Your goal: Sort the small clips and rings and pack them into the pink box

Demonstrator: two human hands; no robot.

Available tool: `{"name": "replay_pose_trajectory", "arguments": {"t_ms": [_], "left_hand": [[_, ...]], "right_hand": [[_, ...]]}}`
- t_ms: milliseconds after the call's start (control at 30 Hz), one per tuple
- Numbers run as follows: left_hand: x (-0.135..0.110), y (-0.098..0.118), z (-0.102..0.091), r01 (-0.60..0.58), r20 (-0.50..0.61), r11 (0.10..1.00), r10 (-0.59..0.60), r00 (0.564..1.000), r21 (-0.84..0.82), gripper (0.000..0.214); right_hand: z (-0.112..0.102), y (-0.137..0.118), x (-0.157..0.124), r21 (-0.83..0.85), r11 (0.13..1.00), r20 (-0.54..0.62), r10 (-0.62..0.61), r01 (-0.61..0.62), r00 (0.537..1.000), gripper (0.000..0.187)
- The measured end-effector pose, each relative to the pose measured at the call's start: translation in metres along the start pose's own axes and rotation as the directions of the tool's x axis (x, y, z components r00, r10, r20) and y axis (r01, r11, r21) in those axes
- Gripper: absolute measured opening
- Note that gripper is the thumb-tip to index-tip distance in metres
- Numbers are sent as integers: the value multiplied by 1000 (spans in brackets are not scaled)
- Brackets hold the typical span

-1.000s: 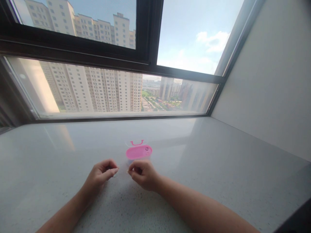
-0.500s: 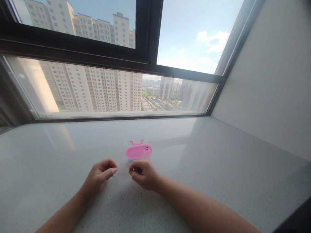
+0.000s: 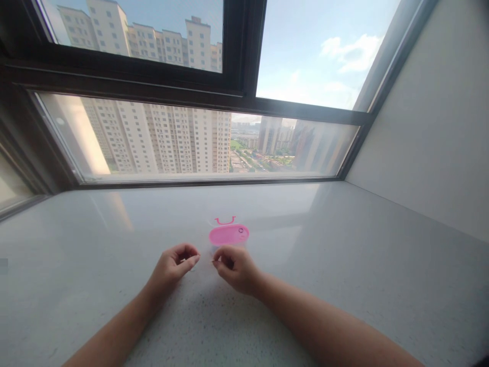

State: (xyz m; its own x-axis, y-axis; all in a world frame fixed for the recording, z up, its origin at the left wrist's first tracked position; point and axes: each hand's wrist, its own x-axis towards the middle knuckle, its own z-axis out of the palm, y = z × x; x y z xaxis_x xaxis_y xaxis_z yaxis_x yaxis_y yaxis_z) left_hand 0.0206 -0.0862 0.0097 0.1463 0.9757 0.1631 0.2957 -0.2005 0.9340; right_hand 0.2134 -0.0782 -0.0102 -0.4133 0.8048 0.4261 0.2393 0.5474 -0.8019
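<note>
Thumb and forefinger of my left hand (image 3: 178,262) are pinched together; whatever lies between them is too small to make out. Facing it, my right hand (image 3: 237,269) also pinches, and a tiny pale tip shows at its fingertips. A small gap separates the two hands, both low over the white speckled surface (image 3: 198,326). Just beyond my right hand stands a small oval box with a pink lid (image 3: 227,235), its lower part partly hidden by that hand. On the lid is a small dark ring (image 3: 240,231).
A pink curved handle (image 3: 225,221) lies behind the box. Along the far edge of the surface runs a dark-framed window (image 3: 214,183), with tall buildings outside. A plain wall (image 3: 431,132) rises on the right.
The view has turned slightly left, so everything sits further right in the picture. Both hands keep their pinches and stay close together, with little other visible movement.
</note>
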Motion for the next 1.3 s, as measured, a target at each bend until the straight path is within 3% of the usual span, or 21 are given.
{"name": "replay_pose_trajectory", "arguments": {"t_ms": [533,967,1133,1300], "left_hand": [[-7,7,10,-138,143,968,109,984,211,18],[-10,10,12,-176,208,965,135,969,195,15],[-10,9,14,-168,193,964,128,973,207,20],[-9,6,14,-168,160,966,138,977,194,21]], "right_hand": [[1,2,0,-36,999,45,19,-18,999,12],[1,1,1,-92,996,50,18,-14,999,12],[2,2,1,-96,995,43,21,-17,999,11],[1,1,1,-39,999,41,3,-2,999,26]]}}
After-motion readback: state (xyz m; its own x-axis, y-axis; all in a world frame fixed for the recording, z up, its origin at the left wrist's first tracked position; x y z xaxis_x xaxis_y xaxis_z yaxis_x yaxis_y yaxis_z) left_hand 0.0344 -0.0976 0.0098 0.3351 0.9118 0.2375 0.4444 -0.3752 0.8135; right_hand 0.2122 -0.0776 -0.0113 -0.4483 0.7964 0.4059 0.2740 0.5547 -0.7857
